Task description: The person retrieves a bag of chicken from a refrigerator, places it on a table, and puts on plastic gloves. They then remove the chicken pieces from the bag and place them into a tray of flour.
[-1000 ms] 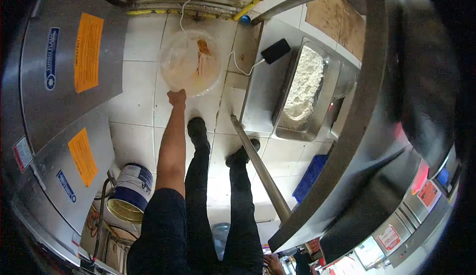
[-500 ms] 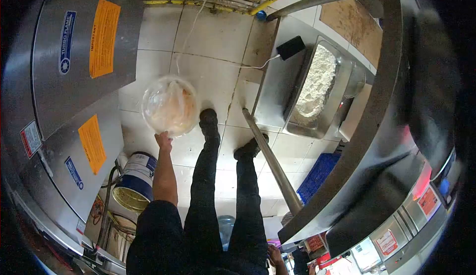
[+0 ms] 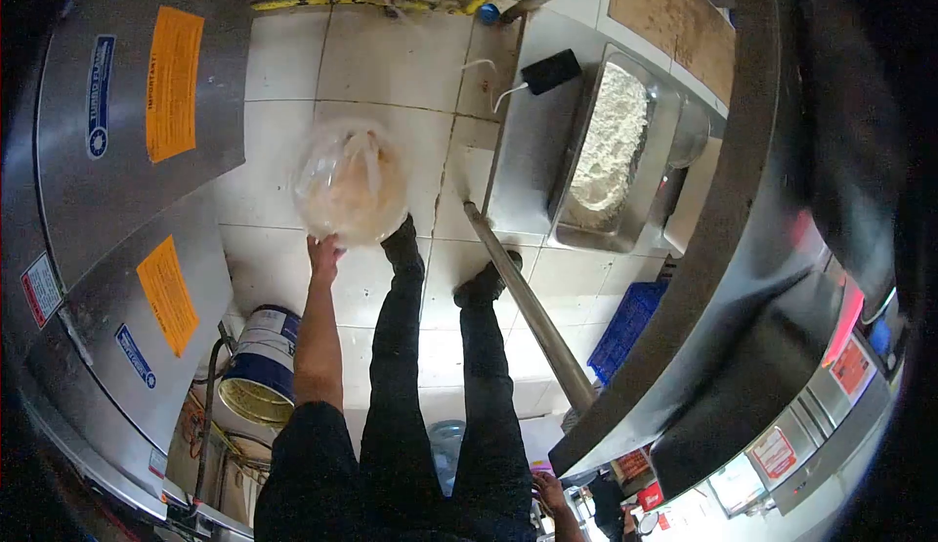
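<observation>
My left hand (image 3: 324, 258) reaches forward over the floor and grips the near edge of a round, see-through plastic tub (image 3: 315, 182). Inside the tub is a crumpled clear plastic bag (image 3: 363, 173) with pale orange contents that I cannot make out. The tub is a little blurred. My right hand (image 3: 549, 491) hangs low beside my right leg, at the bottom of the view; it is small and dark there, and its fingers do not show clearly.
Steel cabinets (image 3: 107, 239) line the left, with a blue and white bucket (image 3: 262, 351) beside them. On the right, a steel pan of white flour (image 3: 611, 141) and a black phone-like device (image 3: 552, 72) rest on a steel shelf (image 3: 532, 166). A metal pole (image 3: 528, 298) and blue crate (image 3: 627, 332) stand nearer.
My left hand and the tub have shifted slightly to the right and towards my left foot. The view has moved a little, and the white cable lies in a different curve.
</observation>
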### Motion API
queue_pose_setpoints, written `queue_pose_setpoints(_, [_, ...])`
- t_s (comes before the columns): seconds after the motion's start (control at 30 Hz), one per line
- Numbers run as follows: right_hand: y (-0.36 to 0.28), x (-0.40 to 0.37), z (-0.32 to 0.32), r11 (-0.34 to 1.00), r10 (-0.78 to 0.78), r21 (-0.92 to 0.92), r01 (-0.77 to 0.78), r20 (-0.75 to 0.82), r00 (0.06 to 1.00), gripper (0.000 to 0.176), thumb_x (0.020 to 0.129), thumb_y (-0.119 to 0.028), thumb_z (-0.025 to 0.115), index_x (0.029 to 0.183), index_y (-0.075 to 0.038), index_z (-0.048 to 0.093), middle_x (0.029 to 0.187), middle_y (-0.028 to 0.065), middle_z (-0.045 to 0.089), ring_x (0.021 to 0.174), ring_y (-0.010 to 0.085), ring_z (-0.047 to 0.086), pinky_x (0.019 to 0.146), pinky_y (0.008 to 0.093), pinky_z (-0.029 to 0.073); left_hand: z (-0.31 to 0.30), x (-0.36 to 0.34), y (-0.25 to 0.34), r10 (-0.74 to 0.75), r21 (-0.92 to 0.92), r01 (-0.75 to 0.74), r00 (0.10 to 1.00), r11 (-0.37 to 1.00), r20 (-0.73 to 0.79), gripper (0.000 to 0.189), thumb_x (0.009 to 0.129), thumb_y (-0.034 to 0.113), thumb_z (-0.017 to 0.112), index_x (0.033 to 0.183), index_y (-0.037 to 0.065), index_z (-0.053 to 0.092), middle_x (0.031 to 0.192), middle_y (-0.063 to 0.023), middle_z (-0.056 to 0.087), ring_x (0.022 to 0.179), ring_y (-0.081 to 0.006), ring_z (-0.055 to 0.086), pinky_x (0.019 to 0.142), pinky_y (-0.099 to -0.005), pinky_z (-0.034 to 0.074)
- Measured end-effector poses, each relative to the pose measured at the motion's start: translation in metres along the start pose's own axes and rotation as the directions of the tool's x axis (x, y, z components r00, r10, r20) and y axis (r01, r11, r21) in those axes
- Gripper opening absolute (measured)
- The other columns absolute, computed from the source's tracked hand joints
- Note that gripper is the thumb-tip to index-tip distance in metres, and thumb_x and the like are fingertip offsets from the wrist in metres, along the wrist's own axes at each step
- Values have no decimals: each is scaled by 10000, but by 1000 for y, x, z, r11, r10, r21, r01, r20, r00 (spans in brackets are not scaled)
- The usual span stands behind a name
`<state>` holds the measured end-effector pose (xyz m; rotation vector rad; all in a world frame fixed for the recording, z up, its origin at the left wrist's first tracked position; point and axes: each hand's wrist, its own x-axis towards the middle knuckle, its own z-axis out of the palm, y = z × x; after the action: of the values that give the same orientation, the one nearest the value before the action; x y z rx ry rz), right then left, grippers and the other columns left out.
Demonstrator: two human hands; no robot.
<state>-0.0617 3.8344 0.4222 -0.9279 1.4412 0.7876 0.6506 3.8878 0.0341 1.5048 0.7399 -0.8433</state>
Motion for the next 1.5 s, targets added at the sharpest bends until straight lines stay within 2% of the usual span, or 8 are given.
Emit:
queue_pose_setpoints(0.3, [-114, -28, 25, 706, 276, 691, -158, -63, 959, 255, 840, -212, 518, 1028, -41, 503, 990, 95, 539, 828, 232, 553, 711, 362, 454, 121, 23, 28, -131, 165, 100, 974, 981, 185, 662, 740, 222, 668, 1225, 111, 232, 1067, -70, 469, 970, -219, 468, 777, -458, 418])
queue_pose_setpoints(0.4, [-84, -34, 29, 628, 235, 775, -70, -102, 967, 296, 824, -207, 557, 1041, -15, 497, 929, 109, 571, 781, 226, 594, 655, 360, 517, 77, 52, -1, -103, 740, -507, 848, -442, 520, 543, 781, 178, 533, 1282, 80, 351, 1214, -89, 454, 1149, -207, 394, 932, -322, 335])
queue_pose_setpoints(0.47, [-60, -37, 27, 682, 230, 728, -69, -123, 965, 277, 829, -201, 542, 1037, -22, 503, 914, 97, 578, 789, 226, 594, 646, 364, 516, 41, 16, 6, 6, 411, -655, 527, -634, 850, 248, 790, 178, 461, 1000, 92, 560, 906, -71, 577, 853, -197, 558, 725, -343, 465])
queue_pose_setpoints(0.77, [58, -9, 42, 227, 48, 967, 119, -133, 990, 213, 812, -160, 532, 995, -52, 524, 904, 74, 567, 808, 240, 590, 652, 389, 511, 46, -308, 58, -411, 839, -471, 845, -273, 341, 323, 748, 367, 580, 677, 52, 590, 685, -88, 619, 665, -247, 587, 623, -394, 455])
queue_pose_setpoints(0.9, [104, 19, 83, 200, 167, 979, 35, -69, 984, 217, 830, -189, 480, 1008, -70, 515, 959, 90, 528, 815, 235, 567, 681, 399, 498, 73, -320, 53, -868, -609, -637, 217, -473, 447, 273, 632, 205, 681, 837, 76, 557, 751, -56, 607, 782, -244, 576, 679, -361, 463])
queue_pose_setpoints(1.0, [128, 3, 63, 190, 197, 979, 68, -106, 975, 192, 776, -165, 553, 916, -38, 519, 851, 84, 515, 773, 197, 536, 632, 357, 478, 132, -367, -23, -458, 658, -548, 826, -516, 328, 193, 739, 248, 634, 814, 75, 594, 678, -31, 579, 614, -174, 562, 531, -339, 474])
queue_pose_setpoints(1.1, [159, 9, 37, 148, 176, 982, 117, -142, 974, 170, 770, -150, 548, 896, -37, 527, 832, 77, 521, 759, 196, 550, 613, 335, 475, 210, -444, -91, -636, 212, -947, 318, -240, 703, 294, 663, 306, 696, 652, 36, 581, 589, -61, 565, 533, -150, 525, 504, -304, 435])
queue_pose_setpoints(1.5, [139, 18, -261, 281, -32, 743, 607, -625, 780, 223, 742, -184, 592, 927, -60, 571, 754, 39, 590, 697, 140, 578, 553, 264, 475, 401, -723, -244, -369, 1, -999, -13, 40, 929, 266, 807, 277, 517, 812, 43, 642, 602, -72, 597, 600, -132, 581, 560, -279, 450])
